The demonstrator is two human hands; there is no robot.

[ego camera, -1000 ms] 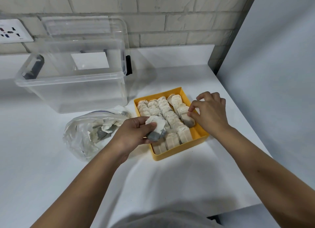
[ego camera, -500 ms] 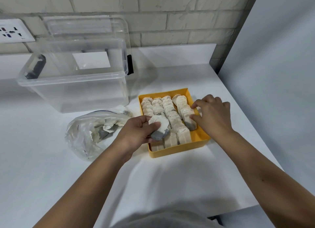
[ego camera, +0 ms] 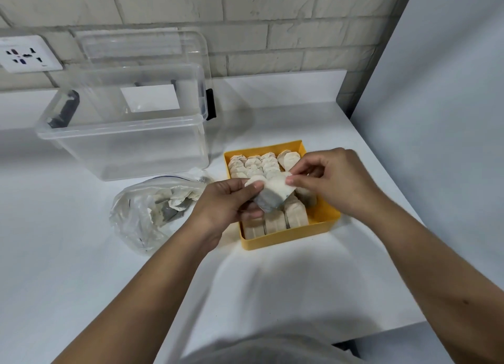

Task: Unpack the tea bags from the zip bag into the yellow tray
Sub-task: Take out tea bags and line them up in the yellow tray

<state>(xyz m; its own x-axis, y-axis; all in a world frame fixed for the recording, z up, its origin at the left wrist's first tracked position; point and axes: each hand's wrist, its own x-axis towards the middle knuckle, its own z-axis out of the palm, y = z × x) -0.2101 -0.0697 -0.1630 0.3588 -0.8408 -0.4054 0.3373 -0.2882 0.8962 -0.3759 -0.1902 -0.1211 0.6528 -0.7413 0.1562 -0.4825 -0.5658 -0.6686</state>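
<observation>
A yellow tray point(ego camera: 289, 239) sits right of centre on the white table, packed with rows of standing tea bags point(ego camera: 253, 164). Just above its middle, my left hand point(ego camera: 223, 203) and my right hand point(ego camera: 335, 181) both pinch one tea bag point(ego camera: 275, 193), left hand on its left side and right fingertips on its upper right corner. The clear zip bag point(ego camera: 139, 213) lies crumpled to the left of the tray, with several tea bags point(ego camera: 174, 200) still inside.
A clear plastic storage box point(ego camera: 122, 145) stands behind the zip bag, its lid point(ego camera: 141, 47) leaning on the brick wall. A wall socket point(ego camera: 26, 54) is at far left. The table edge runs along the right, beside a white panel.
My right hand lifted off the tray's tea bags and came left to pinch the tea bag that my left hand holds. The left hand raised it slightly over the tray.
</observation>
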